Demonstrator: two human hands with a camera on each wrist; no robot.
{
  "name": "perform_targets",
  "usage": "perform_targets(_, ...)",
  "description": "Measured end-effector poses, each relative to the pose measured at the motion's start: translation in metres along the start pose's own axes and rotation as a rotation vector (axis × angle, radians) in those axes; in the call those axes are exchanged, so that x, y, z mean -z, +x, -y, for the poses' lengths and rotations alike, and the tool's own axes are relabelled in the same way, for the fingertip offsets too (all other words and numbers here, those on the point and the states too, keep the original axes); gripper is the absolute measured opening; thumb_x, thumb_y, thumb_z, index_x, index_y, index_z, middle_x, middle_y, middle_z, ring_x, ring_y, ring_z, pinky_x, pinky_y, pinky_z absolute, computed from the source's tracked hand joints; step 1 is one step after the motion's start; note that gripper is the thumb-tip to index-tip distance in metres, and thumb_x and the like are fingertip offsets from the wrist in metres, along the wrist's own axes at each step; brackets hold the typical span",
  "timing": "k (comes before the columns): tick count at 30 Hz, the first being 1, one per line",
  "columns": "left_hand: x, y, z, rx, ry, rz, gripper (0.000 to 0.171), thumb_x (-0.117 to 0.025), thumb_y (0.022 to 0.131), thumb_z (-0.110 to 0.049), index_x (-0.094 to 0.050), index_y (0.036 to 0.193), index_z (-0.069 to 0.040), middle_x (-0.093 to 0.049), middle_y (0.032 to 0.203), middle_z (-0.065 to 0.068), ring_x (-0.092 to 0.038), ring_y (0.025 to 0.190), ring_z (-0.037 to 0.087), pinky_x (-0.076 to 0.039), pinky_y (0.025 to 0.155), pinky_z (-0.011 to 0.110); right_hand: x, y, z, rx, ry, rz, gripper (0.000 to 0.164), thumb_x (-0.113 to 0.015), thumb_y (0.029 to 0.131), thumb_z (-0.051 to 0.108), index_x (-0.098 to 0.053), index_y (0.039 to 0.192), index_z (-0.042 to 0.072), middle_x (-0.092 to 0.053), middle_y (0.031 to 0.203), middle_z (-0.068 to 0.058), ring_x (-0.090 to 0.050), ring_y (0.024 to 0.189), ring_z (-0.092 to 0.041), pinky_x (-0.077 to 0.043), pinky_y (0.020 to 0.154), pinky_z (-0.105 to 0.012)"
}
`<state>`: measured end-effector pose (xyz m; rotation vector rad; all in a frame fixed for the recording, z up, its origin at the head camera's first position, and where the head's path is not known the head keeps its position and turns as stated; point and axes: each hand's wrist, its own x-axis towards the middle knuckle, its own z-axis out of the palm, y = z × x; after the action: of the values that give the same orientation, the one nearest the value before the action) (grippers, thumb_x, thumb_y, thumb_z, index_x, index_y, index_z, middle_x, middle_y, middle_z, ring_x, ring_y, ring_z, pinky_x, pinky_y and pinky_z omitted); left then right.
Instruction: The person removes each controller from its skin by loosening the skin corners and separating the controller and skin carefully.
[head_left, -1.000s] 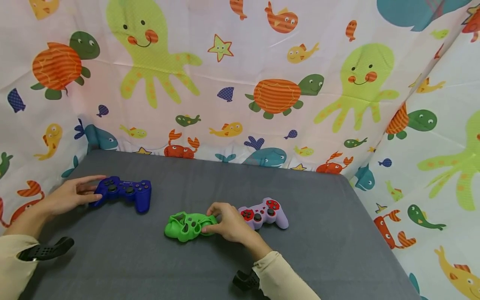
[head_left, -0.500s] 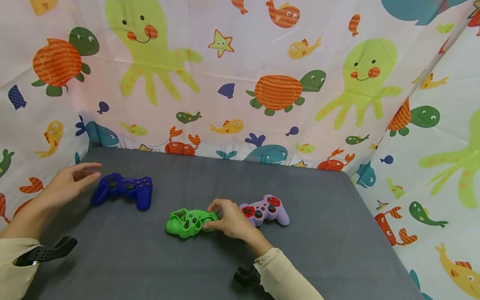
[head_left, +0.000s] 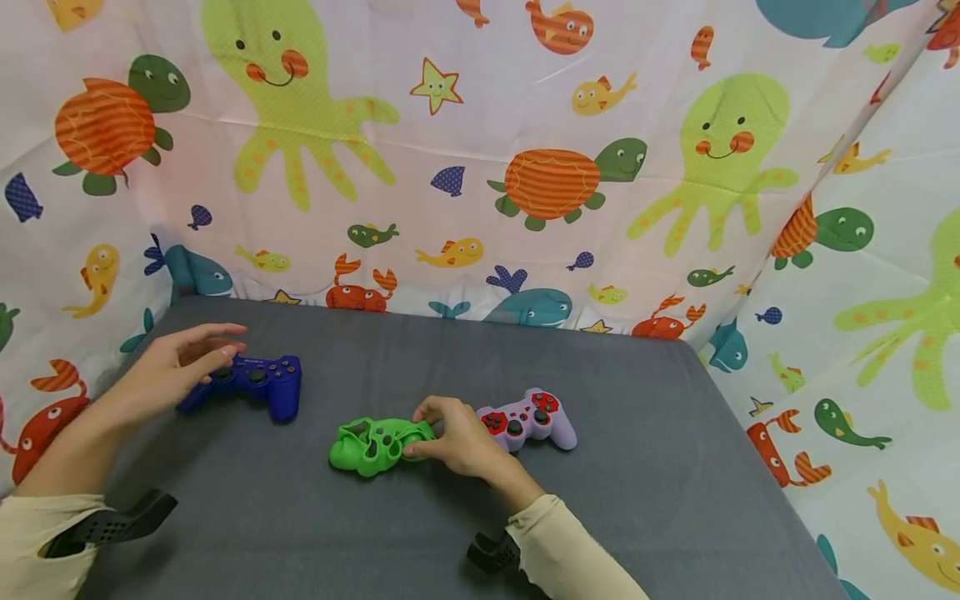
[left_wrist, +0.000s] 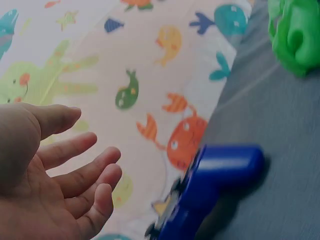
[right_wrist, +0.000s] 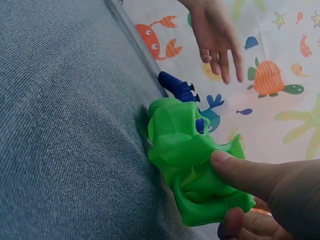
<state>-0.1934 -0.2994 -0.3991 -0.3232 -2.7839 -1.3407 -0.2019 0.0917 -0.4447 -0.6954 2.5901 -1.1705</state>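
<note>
My left hand (head_left: 168, 367) hovers above the left part of a blue game controller (head_left: 273, 383), fingers loosely extended and holding nothing. In the left wrist view, air shows between the hand (left_wrist: 60, 185) and that controller (left_wrist: 220, 170). At the middle of the table lies a limp green silicone controller cover (head_left: 367, 446), its openings showing. My right hand (head_left: 457, 437) pinches the cover's right end. From the right wrist view, the thumb presses on top of the cover (right_wrist: 180, 145) while fingertips sit at its lower edge.
A lilac controller (head_left: 555, 429) with red button areas lies just right of my right hand, which partly hides it. The dark grey tabletop (head_left: 637, 500) meets a curtain (head_left: 480, 117) printed with sea animals at the back and sides.
My left hand has let go of the blue controller's left grip, risen, and then shifted right over it. My right hand keeps its pinch on the green cover, almost unmoved.
</note>
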Motion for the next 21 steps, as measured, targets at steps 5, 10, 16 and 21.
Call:
perform_targets(5, -0.02, 0.001, -0.021, -0.04, -0.024, 0.056, 0.043, -0.047, 0.108, -0.029, -0.049, 0.146, -0.009, -0.067, 0.125, -0.016, -0.059, 0.101, -0.011, -0.052, 0.077, 0.024, -0.001, 0.0, -0.001, -0.004, 0.02, 0.008, 0.031, -0.086, 0.082, 0.021, -0.068, 0.105, 0.014, -0.071, 0.112, -0.006, -0.063, 0.075, -0.015, -0.048, 0.063, -0.024)
perform_targets(10, -0.047, 0.004, -0.036, -0.045, -0.083, 0.118, 0.042, -0.048, 0.108, -0.03, -0.05, 0.146, -0.011, -0.063, 0.137, 0.018, -0.057, 0.107, -0.01, -0.052, 0.082, 0.023, -0.002, 0.001, -0.003, -0.004, 0.026, 0.004, 0.031, -0.087, 0.081, 0.022, -0.068, 0.104, 0.014, -0.072, 0.112, -0.006, -0.06, 0.07, -0.01, -0.048, 0.062, -0.024)
perform_targets(16, -0.077, 0.005, -0.039, -0.043, -0.123, 0.129, 0.041, -0.05, 0.108, -0.029, -0.053, 0.144, -0.011, -0.064, 0.136, 0.019, -0.063, 0.122, 0.031, -0.054, 0.087, 0.025, -0.003, 0.002, -0.002, 0.015, 0.028, 0.023, 0.031, -0.086, 0.082, 0.023, -0.068, 0.106, 0.013, -0.072, 0.114, -0.007, -0.059, 0.069, -0.01, -0.048, 0.062, -0.024)
perform_targets(21, -0.089, 0.006, -0.036, -0.057, -0.123, 0.131, 0.039, -0.051, 0.107, -0.03, -0.055, 0.141, -0.01, -0.064, 0.134, 0.021, -0.061, 0.123, 0.041, -0.055, 0.087, 0.034, -0.002, 0.003, 0.0, 0.013, 0.02, 0.019, 0.031, -0.086, 0.082, 0.023, -0.068, 0.106, 0.013, -0.071, 0.115, -0.008, -0.06, 0.073, -0.01, -0.049, 0.065, -0.025)
